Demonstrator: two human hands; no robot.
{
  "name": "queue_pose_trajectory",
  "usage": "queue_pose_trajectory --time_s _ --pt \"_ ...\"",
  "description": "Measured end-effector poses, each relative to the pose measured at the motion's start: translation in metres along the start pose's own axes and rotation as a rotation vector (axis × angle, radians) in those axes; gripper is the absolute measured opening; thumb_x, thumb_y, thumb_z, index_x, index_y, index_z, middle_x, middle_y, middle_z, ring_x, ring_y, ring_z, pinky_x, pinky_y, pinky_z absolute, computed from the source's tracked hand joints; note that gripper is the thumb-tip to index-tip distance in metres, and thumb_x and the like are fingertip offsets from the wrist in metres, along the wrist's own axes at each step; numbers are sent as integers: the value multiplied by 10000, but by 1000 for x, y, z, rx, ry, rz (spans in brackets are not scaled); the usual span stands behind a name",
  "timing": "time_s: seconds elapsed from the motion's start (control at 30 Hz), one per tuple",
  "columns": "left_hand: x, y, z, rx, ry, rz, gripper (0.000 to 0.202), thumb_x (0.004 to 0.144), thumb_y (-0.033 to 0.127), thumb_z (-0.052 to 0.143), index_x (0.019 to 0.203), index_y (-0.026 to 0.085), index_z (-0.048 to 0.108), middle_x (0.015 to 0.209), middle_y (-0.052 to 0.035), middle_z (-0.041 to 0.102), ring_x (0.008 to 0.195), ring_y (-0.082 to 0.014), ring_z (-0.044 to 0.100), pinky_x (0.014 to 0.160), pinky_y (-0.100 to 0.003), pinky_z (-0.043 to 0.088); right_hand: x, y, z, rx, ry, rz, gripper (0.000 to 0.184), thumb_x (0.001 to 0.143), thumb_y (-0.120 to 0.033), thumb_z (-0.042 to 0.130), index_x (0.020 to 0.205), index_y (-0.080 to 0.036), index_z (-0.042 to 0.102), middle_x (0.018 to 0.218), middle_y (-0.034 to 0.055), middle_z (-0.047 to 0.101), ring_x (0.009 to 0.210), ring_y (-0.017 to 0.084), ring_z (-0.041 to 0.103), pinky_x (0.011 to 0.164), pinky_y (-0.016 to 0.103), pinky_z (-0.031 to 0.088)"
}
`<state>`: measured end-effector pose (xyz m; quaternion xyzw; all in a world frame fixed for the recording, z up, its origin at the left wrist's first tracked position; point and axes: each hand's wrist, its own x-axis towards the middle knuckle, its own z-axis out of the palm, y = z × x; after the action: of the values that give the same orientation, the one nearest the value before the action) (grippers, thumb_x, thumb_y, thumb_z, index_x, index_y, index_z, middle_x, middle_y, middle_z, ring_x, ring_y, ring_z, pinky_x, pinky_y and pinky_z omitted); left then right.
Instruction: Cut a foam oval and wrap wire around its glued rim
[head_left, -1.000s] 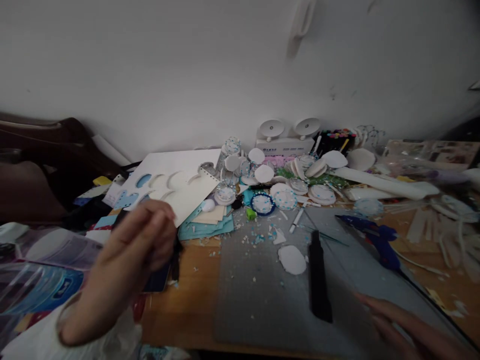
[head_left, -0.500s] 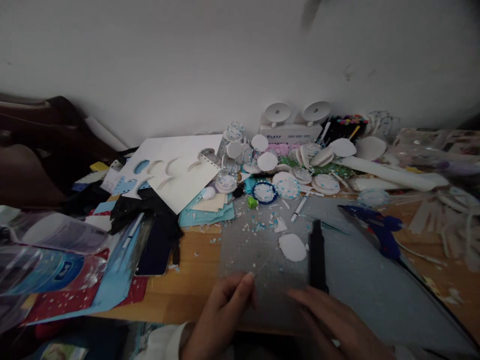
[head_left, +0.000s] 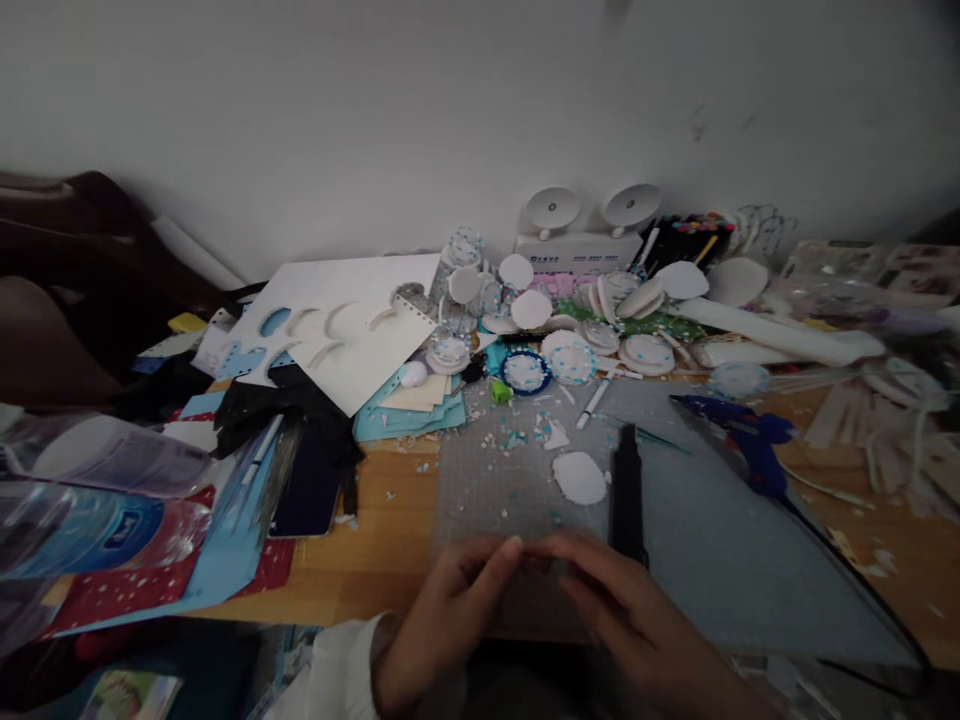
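My left hand [head_left: 465, 600] is closed in a pinch, thumb over fingers, above the near edge of the grey cutting mat [head_left: 480, 500]. A thin wire stuck out of this pinch a moment ago; now the fingers hide it. The bent fingers of my right hand [head_left: 630, 610] meet the left fingertips, and whatever lies between them is too small to make out. Just beyond the hands lies a white round disc [head_left: 580, 478] with a rough edge. A black strap-like tool [head_left: 628, 490] rests beside it, close to my right hand.
A blue glue gun [head_left: 750, 435] with a cord lies at right. White discs with blue beads [head_left: 568, 357] pile up at the back, near a white double-lamp unit [head_left: 577, 250]. Plastic bottles [head_left: 112, 530], a dark phone [head_left: 306, 495] and cut paper [head_left: 367, 345] crowd the left.
My right hand has moved left and up, so its fingertips now meet those of my left hand. The thin wire no longer shows. The view has shifted slightly.
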<state>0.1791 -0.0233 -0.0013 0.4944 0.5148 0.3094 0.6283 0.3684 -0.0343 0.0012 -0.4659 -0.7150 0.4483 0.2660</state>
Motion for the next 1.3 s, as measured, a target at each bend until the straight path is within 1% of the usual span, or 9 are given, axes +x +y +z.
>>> queue_pose_trajectory --time_s 0.1,0.17,0.3,0.4,0.67,0.83,0.97,1.13,1.3 --pt "1 0 3 -28 -37 2 596 825 697 428 662 159 626 528 37 427 522 -99 359 505 -227 297 3 -3 0 40 1 84 267 945 -315 458 1139 -237 625 1012 51 690 856 171 652 769 271 536" --pt "2 0 6 -65 -89 -4 579 809 696 460 660 155 602 513 49 393 503 -90 345 481 -224 277 6 -4 2 62 29 135 232 932 -341 479 1053 -228 642 894 27 688 718 150 627 648 240 520" --pt "3 2 8 -110 -84 -38 529 773 685 536 716 160 565 531 54 434 473 -72 356 433 -204 259 10 -5 4 53 134 143 148 875 -298 534 893 -216 657 758 -2 639 613 127 565 565 216 472" --pt "3 2 6 -195 -87 -80 491 788 665 539 799 174 532 538 53 517 373 -46 335 361 -186 227 10 -7 2 47 141 155 118 853 -272 552 857 -223 660 664 -27 585 554 116 527 516 204 441" --pt "2 8 8 -257 -73 -107 547 705 704 602 661 165 519 530 13 587 318 -33 380 329 -167 267 10 -10 6 118 159 167 127 841 -321 594 824 -220 669 674 -20 601 562 120 541 514 213 439" --pt "0 10 7 -249 -81 -124 557 649 698 660 719 150 586 484 46 502 368 -62 442 375 -180 379 10 -7 7 113 222 147 105 828 -297 610 775 -217 652 680 -23 586 547 112 534 496 206 433" --pt "-3 8 6 -176 -49 -82 546 728 683 596 652 143 573 464 38 475 366 -53 418 363 -165 330 8 -10 6 124 175 109 104 863 -279 578 816 -223 651 731 -16 599 584 112 553 531 205 452" --pt "-3 9 5 -179 -64 -99 556 743 689 570 629 146 557 515 4 536 360 -49 406 353 -172 285 7 -12 4 118 147 39 109 883 -264 562 854 -226 660 811 15 642 645 125 596 553 208 473" --pt "-4 11 3 -187 -75 -67 516 763 650 582 612 159 536 466 33 475 385 -52 378 390 -181 272 6 -13 2 117 142 7 104 884 -231 550 853 -230 649 799 11 633 657 128 603 566 209 483"
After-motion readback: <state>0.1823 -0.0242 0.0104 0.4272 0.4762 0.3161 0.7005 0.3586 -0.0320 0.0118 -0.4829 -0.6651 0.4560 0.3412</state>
